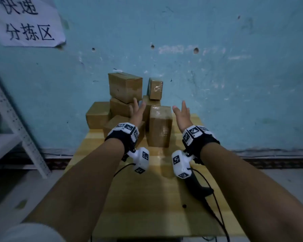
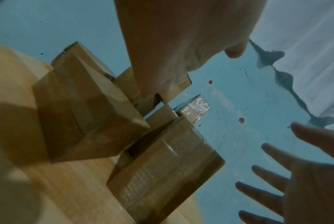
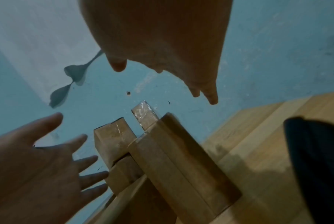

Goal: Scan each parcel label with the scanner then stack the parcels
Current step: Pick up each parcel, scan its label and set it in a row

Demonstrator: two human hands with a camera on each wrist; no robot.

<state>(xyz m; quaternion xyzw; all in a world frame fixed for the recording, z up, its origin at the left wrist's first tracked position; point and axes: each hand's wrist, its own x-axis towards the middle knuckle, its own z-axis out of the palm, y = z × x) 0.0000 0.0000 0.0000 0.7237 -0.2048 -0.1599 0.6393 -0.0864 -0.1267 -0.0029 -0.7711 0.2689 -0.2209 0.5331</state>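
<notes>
Several brown cardboard parcels are piled at the far end of the wooden table [image 1: 147,198] against the blue wall. A tall taped parcel [image 1: 160,126] [image 2: 162,174] [image 3: 181,166] stands upright in front of the pile. My left hand [image 1: 138,110] [image 3: 37,166] is open just left of it, fingers spread, in front of the stacked parcels [image 1: 124,87]. To the parcel's right hovers my right hand [image 1: 180,111] [image 2: 306,181], open too. Neither hand touches a parcel. The black scanner [image 1: 198,187] lies on the table under my right forearm, its cable trailing toward me.
A small taped parcel [image 1: 155,88] tops the right of the pile. A low parcel [image 1: 97,114] sits at the pile's left. A white metal shelf [image 1: 10,123] stands left of the table, and a paper sign [image 1: 26,21] hangs on the wall.
</notes>
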